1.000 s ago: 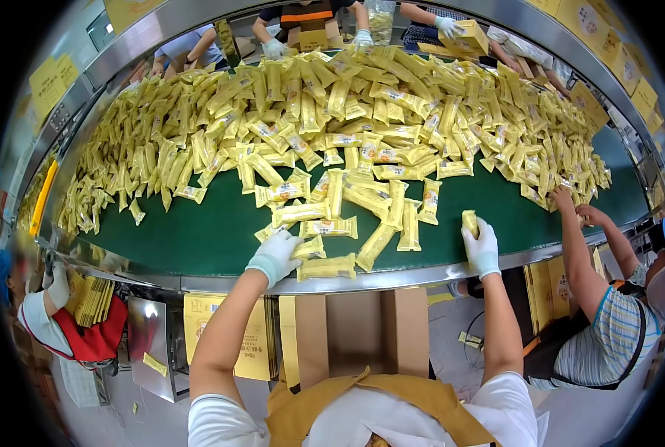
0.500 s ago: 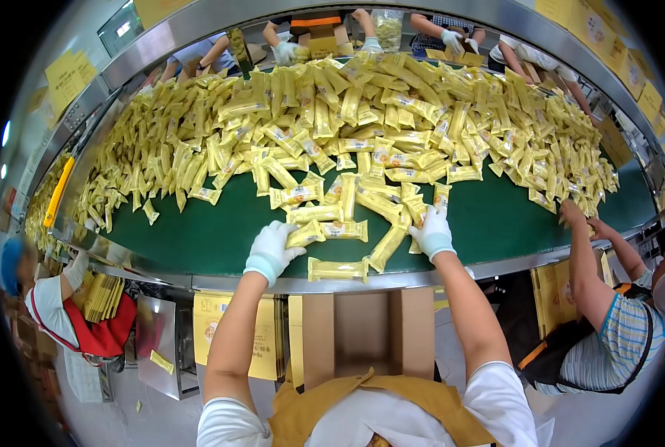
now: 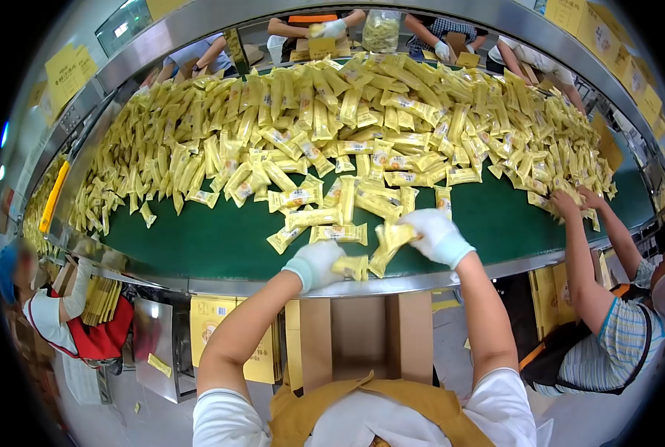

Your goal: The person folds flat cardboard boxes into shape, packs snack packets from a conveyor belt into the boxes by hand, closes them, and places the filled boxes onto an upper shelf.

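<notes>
A wide heap of yellow wrapped packets (image 3: 332,112) covers the far part of the green belt (image 3: 198,242). Near the belt's front edge, my left hand (image 3: 317,264), in a white glove, is closed on a yellow packet (image 3: 352,267) that points right. My right hand (image 3: 434,237), also gloved, grips another packet (image 3: 396,235) by its right end, slightly blurred. That packet overlaps one lying slanted beneath it. Several loose packets lie just beyond both hands, one of them a flat packet (image 3: 339,233) with a printed label.
Below the belt's metal rim (image 3: 236,286) stands an open cardboard box (image 3: 358,335), with flat yellow cartons (image 3: 262,343) to its left. Co-workers stand at the left, the right (image 3: 615,320) and across the belt. A yellow bar (image 3: 54,197) is at the far left.
My left hand has moved right and nearer the front edge, onto the front packet. My right hand has come inward from the right and now grips a packet.
</notes>
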The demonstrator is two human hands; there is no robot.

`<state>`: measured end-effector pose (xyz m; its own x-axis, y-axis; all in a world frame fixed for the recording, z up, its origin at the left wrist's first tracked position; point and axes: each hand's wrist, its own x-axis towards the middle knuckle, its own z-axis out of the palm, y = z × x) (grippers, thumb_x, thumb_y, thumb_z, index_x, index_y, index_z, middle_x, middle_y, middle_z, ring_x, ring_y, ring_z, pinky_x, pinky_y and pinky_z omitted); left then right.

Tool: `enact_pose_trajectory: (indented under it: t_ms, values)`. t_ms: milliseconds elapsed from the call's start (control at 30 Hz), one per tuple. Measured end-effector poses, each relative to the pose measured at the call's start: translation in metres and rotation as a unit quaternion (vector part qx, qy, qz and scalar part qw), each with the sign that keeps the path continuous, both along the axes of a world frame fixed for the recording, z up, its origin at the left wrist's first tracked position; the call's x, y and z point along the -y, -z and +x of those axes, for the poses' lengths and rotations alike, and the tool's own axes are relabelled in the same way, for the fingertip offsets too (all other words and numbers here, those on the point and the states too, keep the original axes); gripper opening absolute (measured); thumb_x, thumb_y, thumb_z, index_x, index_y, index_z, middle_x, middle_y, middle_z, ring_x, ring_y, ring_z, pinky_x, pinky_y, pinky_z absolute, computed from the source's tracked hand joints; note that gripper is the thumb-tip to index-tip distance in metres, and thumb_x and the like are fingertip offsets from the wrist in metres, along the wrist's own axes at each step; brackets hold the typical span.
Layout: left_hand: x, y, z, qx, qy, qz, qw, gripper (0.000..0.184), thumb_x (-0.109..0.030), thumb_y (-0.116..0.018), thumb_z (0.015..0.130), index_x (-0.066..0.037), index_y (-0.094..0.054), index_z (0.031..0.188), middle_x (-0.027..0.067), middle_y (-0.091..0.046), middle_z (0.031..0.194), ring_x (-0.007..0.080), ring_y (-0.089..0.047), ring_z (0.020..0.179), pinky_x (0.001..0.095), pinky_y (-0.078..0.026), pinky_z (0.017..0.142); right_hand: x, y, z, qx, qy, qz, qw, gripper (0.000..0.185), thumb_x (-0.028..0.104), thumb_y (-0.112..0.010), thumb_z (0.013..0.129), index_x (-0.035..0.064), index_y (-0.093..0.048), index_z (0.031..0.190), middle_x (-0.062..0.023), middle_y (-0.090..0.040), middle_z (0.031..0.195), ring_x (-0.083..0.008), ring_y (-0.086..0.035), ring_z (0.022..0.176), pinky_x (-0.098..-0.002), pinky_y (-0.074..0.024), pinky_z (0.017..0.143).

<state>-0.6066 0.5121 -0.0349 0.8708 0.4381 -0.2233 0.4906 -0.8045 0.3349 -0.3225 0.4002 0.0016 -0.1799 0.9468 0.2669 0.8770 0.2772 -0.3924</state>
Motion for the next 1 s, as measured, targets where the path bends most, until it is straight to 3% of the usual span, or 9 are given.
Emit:
enact_pose_trajectory:
  t_ms: [67,200,433,600,667,733,767,833,1000]
  values:
    - [-0.01,-0.005,0.002,0.088,-0.06,0.032,0.994,0.043,-0.036,-0.076,0.082,-0.009,-0.065,0.113,0.014,-0.064,0.115,0.0343,-0.062,0.109,0.0421,-0.05,0.093,-0.016,0.039,-0.008,0.04,-0.073,-0.028,0.996,0.025,0.012,-0.074,0.077,0.0129,-0.068,0.101,-0.0111,-0.069,0.092,-0.0344,-0.065,0.092,-0.0443,-0.0512,0.084]
    - [-0.032,-0.001,0.024,0.031,-0.086,0.046,0.995,0.048,-0.033,-0.076,0.081,-0.012,-0.063,0.122,0.0148,-0.068,0.114,0.0346,-0.064,0.108,0.042,-0.051,0.093,-0.026,0.059,-0.02,0.117,-0.081,-0.107,0.984,0.028,0.016,-0.077,0.076,0.0152,-0.068,0.102,-0.0084,-0.069,0.092,-0.032,-0.065,0.093,-0.0413,-0.0497,0.088]
    - [-0.044,0.023,0.035,-0.046,-0.068,0.114,0.99,0.046,-0.025,-0.072,0.083,-0.017,-0.059,0.126,0.0122,-0.069,0.109,0.0325,-0.066,0.104,0.0427,-0.052,0.089,0.002,0.039,-0.025,0.194,0.054,-0.16,0.966,0.028,0.016,-0.075,0.074,0.0084,-0.06,0.096,-0.0116,-0.068,0.087,-0.0309,-0.068,0.084,-0.0414,-0.0521,0.075]
    - [-0.036,0.053,-0.017,0.048,-0.044,0.245,0.967,0.036,-0.025,-0.068,0.087,-0.013,-0.06,0.12,0.0078,-0.067,0.105,0.0306,-0.064,0.105,0.0435,-0.047,0.098,0.041,0.073,-0.007,0.244,0.145,-0.014,0.959,0.047,0.028,-0.078,0.073,0.0068,-0.058,0.11,-0.0089,-0.06,0.089,-0.0304,-0.062,0.086,-0.0433,-0.0481,0.077]
    - [-0.02,0.055,-0.03,0.085,0.004,0.308,0.948,0.059,-0.04,-0.069,0.085,-0.008,-0.054,0.132,0.0131,-0.062,0.117,0.0281,-0.057,0.118,0.0418,-0.04,0.105,0.057,0.064,-0.021,0.239,0.129,0.021,0.962,0.05,0.034,-0.076,0.078,0.0046,-0.058,0.115,-0.0106,-0.06,0.093,-0.0308,-0.06,0.092,-0.045,-0.0464,0.086]
    - [0.001,0.037,-0.033,0.082,-0.006,0.297,0.951,0.081,-0.053,-0.071,0.082,-0.006,-0.046,0.143,0.0169,-0.058,0.124,0.0299,-0.052,0.124,0.0433,-0.037,0.107,0.07,0.065,-0.029,0.225,0.119,0.012,0.967,0.077,0.044,-0.077,0.078,0.0015,-0.049,0.136,-0.0165,-0.058,0.109,-0.0348,-0.053,0.104,-0.0475,-0.0399,0.098]
    - [-0.001,0.039,-0.031,0.022,-0.009,0.245,0.969,0.106,-0.068,-0.071,0.074,-0.002,-0.037,0.15,0.0216,-0.053,0.134,0.0336,-0.045,0.132,0.0437,-0.034,0.11,0.075,0.066,-0.03,0.221,0.116,0.028,0.968,0.08,0.045,-0.076,0.078,0.0007,-0.047,0.138,-0.0175,-0.057,0.112,-0.0356,-0.053,0.105,-0.0477,-0.0391,0.1]
    - [-0.008,0.015,-0.021,-0.023,-0.028,0.191,0.981,0.105,-0.068,-0.074,0.072,-0.001,-0.041,0.146,0.0211,-0.054,0.131,0.0349,-0.048,0.127,0.0456,-0.037,0.108,0.079,0.071,-0.024,0.216,0.106,0.039,0.97,0.095,0.048,-0.079,0.075,-0.0017,-0.04,0.145,-0.0194,-0.056,0.122,-0.0361,-0.053,0.108,-0.0467,-0.0391,0.101]
    - [-0.019,0.037,-0.024,0.054,-0.033,0.202,0.977,0.105,-0.064,-0.08,0.066,0.0,-0.045,0.142,0.0187,-0.055,0.125,0.0349,-0.052,0.121,0.0425,-0.041,0.103,0.045,0.03,-0.017,0.209,0.168,-0.271,0.924,0.106,0.062,-0.083,0.06,-0.0034,-0.05,0.137,-0.0208,-0.062,0.117,-0.0354,-0.054,0.111,-0.042,-0.0419,0.098]
